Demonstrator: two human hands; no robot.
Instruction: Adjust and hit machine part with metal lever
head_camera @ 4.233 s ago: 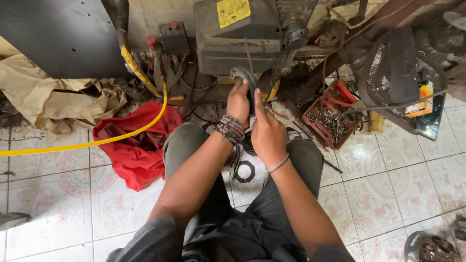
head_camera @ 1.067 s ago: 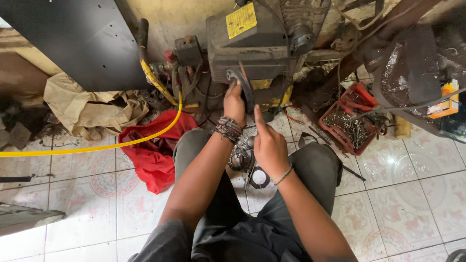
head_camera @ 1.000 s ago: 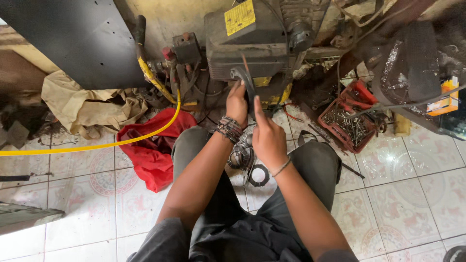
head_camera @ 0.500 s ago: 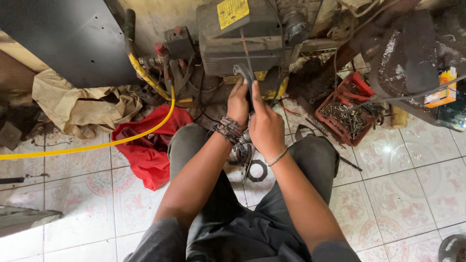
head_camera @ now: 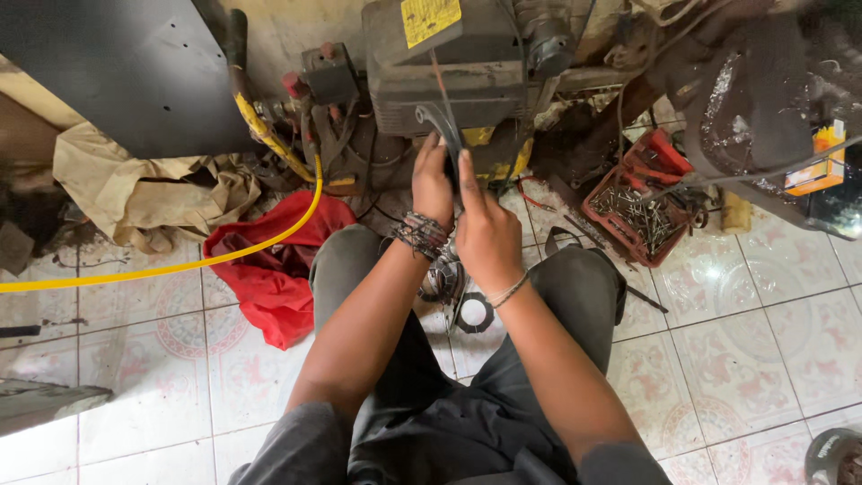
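Note:
I sit on a tiled floor with my knees apart, facing a grimy grey machine (head_camera: 467,72). Both hands are raised together in front of it. My left hand (head_camera: 433,184), with dark bracelets at the wrist, and my right hand (head_camera: 485,229) pinch a dark curved metal part (head_camera: 442,126) between them. The part's hooked end sticks up above my fingers. On the floor between my knees lie a round metal piece (head_camera: 440,280) and a flat black ring (head_camera: 474,312).
A red cloth (head_camera: 269,269) lies left of my knee, crossed by a yellow hose (head_camera: 162,268). A red tray of nails (head_camera: 639,211) stands to the right. Crumpled beige sheeting (head_camera: 135,193) and a dark panel (head_camera: 117,72) are at the left.
My hands have stayed together on the curved part in front of the machine. The view has shifted slightly; the hands sit a little higher against the machine than a second ago.

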